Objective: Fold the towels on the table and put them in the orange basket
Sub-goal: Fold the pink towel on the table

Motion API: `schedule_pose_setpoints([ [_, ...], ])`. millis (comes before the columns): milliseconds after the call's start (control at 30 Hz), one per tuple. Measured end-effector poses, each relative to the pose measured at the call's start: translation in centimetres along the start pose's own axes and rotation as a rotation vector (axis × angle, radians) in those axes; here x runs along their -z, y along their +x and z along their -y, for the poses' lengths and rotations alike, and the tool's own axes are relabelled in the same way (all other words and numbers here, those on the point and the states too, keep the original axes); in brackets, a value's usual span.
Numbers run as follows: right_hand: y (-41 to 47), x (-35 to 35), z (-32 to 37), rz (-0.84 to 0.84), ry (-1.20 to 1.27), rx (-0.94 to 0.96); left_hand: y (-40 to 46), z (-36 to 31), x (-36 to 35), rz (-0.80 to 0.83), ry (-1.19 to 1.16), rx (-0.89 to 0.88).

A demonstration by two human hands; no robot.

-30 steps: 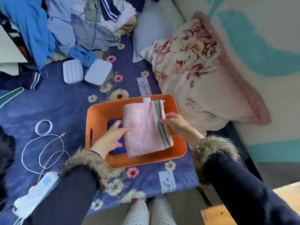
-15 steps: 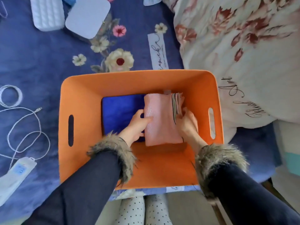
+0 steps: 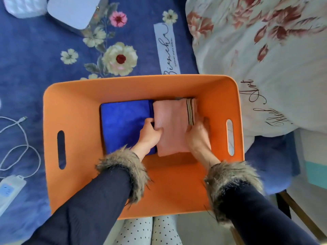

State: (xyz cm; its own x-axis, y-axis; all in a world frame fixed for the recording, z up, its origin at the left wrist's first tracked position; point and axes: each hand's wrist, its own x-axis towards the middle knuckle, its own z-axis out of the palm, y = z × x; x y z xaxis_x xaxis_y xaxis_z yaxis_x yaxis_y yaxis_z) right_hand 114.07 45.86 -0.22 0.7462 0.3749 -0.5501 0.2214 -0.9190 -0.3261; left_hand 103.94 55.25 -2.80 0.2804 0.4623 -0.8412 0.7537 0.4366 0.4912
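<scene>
- Settling into the orange basket (image 3: 74, 106), the folded pink towel (image 3: 172, 128) lies on the basket floor, touching the folded blue towel (image 3: 123, 121) on its left side.
- The left hand (image 3: 148, 133) pinches the pink towel's left edge, fingers curled round it at the seam between the two towels.
- The right hand (image 3: 198, 135) grips the towel's right edge, just below the striped border (image 3: 190, 112), close to the basket's right wall.
- The towel looks soft, light and limp, so I judge it would sag or unfold if lifted by one corner.
- The best hold seems to be on both opposite folded edges at once, clamping all layers together.
- Terry cloth is not slippery or fragile; a gentle squeeze should suffice, and the layers may spring open on release.
</scene>
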Motion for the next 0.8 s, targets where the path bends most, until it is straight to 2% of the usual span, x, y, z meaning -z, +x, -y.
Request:
schedule_pose_setpoints([
  [33, -0.5, 0.1, 0.0, 0.02, 0.0, 0.051, -0.1, 0.1, 0.1, -0.029, 0.045, -0.025],
  [100, -1.3, -0.4, -0.2, -0.115, -0.147, 0.242, -0.8, 0.3, 0.4, -0.099, 0.146, -0.136],
  [167, -1.7, -0.9, -0.1, -0.166, -0.481, 0.436, -1.7, 0.7, 1.0, -0.182, 0.353, -0.37],
  [233, -1.5, -1.1, 0.0, -0.02, -0.724, 0.511, -2.1, 1.2, 1.3, -0.199, 0.752, -0.679],
  [300, -0.5, -0.9, -0.2, 0.118, -0.924, 0.435, -1.9, 1.5, 1.2, -0.06, 1.095, -0.821],
  [367, 0.9, -0.6, -0.8, 0.116, -0.984, 0.404, -1.2, 1.4, 1.0, 0.032, 1.292, -0.793],
  [433, 2.4, -0.6, -1.2, 0.134, -0.971, 0.389, -0.1, 1.1, 1.0, 0.011, 1.392, -0.749],
  [633, 4.2, -0.9, -1.6, 0.176, -1.165, 0.444, 1.7, 0.9, 0.6, -0.033, 1.491, -0.68],
  [800, 2.8, -0.2, -1.4, 0.222, -0.931, 0.421, 0.4, 0.2, 1.4, 0.007, 1.506, -0.672],
])
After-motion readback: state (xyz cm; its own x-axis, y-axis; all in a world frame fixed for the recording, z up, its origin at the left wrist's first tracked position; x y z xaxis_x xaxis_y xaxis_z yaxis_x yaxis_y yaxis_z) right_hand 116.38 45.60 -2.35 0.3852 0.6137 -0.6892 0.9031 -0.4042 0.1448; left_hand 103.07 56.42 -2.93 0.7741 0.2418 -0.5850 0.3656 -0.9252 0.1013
